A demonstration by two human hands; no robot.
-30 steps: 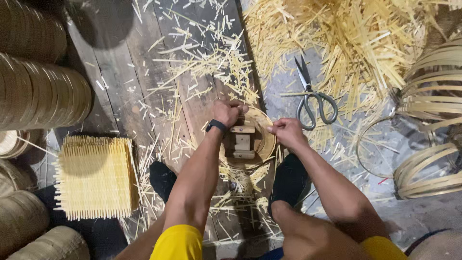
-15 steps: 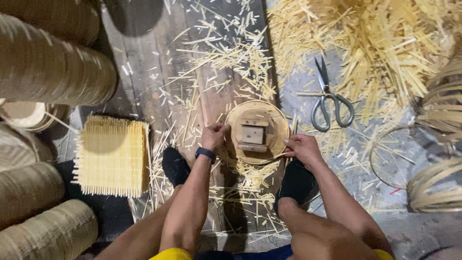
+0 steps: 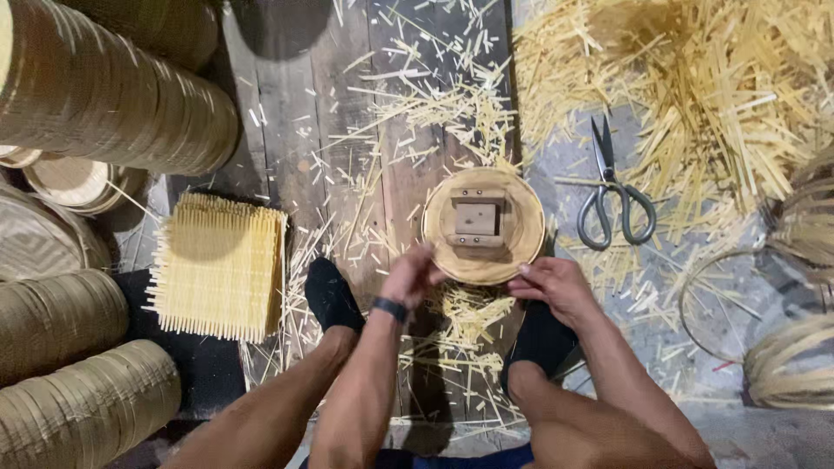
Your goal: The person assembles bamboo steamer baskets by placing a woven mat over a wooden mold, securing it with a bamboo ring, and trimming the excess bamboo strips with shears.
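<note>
A round bamboo-rimmed disc (image 3: 483,226) with a square wooden block fixed at its centre lies on the plank floor between my feet. My left hand (image 3: 408,276), with a dark wristband, grips its near left rim. My right hand (image 3: 556,287) holds the near right rim, fingers curled on the edge. Bamboo splinters lie under and around the disc.
Grey-handled scissors (image 3: 612,195) lie right of the disc. A heap of bamboo strips (image 3: 695,95) fills the top right. A block of stacked yellow sticks (image 3: 217,265) sits at left. Stacked bamboo rings (image 3: 95,87) line the left edge; loose hoops (image 3: 795,356) lie at right.
Both hands slid from the disc's far and side rim to its near edge. The view shifted, so the disc now sits higher in the frame.
</note>
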